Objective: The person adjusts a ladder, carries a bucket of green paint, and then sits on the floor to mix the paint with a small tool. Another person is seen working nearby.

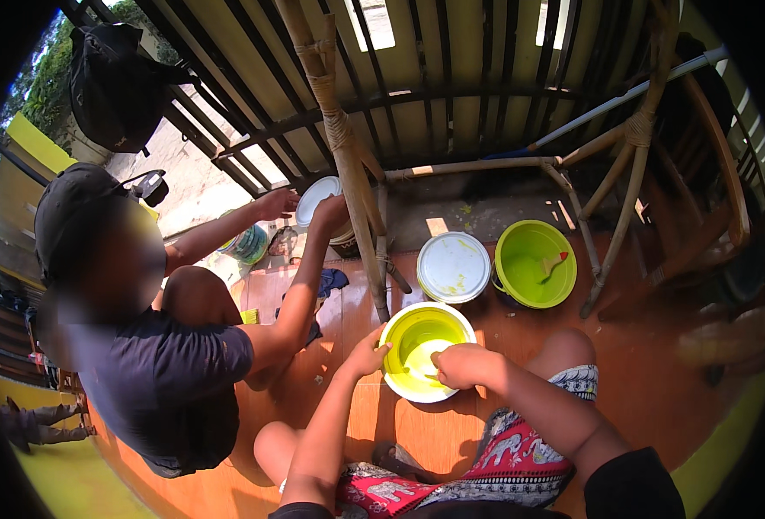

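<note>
Shows a black backpack (112,86) hanging at upper left by the dark slatted fence (447,112), with green foliage (47,104) beyond. Takes in a bamboo frame (355,177), lashed at its joints, before the fence, and a long pale pole (607,110) slanting past its right side. Includes a curved wooden chair (720,147) at far right, orange floor tiles (417,428) in patchy sunlight, and a dark blue cloth (334,279) crumpled near the frame's left leg
</note>
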The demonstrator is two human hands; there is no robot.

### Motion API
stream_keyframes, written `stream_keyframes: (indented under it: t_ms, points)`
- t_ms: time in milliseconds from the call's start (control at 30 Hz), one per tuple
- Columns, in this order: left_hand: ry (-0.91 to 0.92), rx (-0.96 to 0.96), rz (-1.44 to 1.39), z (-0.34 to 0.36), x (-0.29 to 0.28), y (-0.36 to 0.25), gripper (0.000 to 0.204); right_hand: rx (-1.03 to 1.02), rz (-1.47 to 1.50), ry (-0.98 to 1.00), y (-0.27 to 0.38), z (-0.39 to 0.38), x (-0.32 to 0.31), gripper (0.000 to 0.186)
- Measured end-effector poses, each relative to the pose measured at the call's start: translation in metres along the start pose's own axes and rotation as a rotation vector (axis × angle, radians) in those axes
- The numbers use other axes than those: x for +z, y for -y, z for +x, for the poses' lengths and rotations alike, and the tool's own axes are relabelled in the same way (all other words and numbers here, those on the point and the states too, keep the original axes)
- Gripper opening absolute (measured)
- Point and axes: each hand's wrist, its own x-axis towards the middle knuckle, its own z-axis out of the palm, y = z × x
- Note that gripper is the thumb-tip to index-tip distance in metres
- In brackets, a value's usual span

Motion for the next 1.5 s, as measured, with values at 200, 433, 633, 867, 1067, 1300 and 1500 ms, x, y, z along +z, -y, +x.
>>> stream_keyframes:
  t_ms: [200,433,633,867,1067,1300,1500]
  points:
    - [-0.355,-0.047,0.306,-0.006,0.017,-0.056,0.061,-0.031,-0.049,-0.02,-0.003,0.004,0.007,0.032]
    - [-0.45,0.013,0.265,0.077,0.036,-0.12,0.042,-0.093,-0.027,-0.084,-0.019,0.012,0.025,0.023]
    - [-0.508,-0.099,0.427,0.141,0.05,-0.105,0.035,-0.117,-0.015,-0.108,-0.021,0.012,0.026,0.023]
    - [-0.632,-0.033,0.467,0.14,0.057,-0.101,0.025,-0.17,-0.06,0.016,-0.019,0.017,0.018,0.031]
    - [-0.611,-0.054,0.648,0.135,0.059,-0.132,0.026,-0.177,-0.085,0.01,-0.022,0.02,0.02,0.03]
    - [-0.479,0.005,0.505,0.117,0.033,-0.186,0.036,-0.195,-0.05,-0.087,-0.024,0.018,0.024,0.021]
    - [-0.289,-0.134,0.175,0.1,-0.003,-0.224,0.025,-0.229,-0.051,-0.089,-0.026,0.016,0.023,0.02]
